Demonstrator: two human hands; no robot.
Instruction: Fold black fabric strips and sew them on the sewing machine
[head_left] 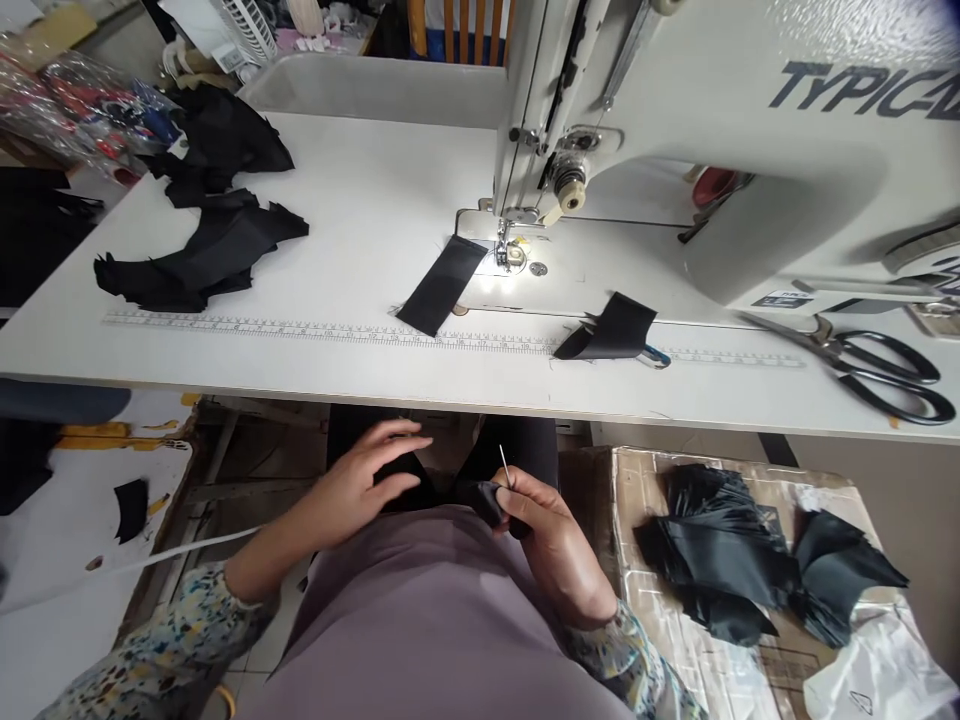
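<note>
My right hand (551, 535) is closed over my lap, pinching a small black fabric piece (484, 497) between thumb and fingers. A thin metal rod (505, 462) sticks up from the same grip; its lower end is hidden, so I cannot tell its kind. To the left, my left hand (369, 478) hovers with fingers apart, holding nothing and separate from the fabric. On the table edge above lie a black fabric strip (444, 285), by the presser foot (504, 250), and a folded black piece (619, 328) partly covering a blue-handled tool (658, 357).
The sewing machine (810, 200) fills the upper right, with black-handled scissors (862, 365) near it. Black fabric pieces (202, 250) are heaped on the table's left. At lower right, a cardboard box (637, 580) carries black fabric stacks (727, 560) and a plastic bag (877, 670).
</note>
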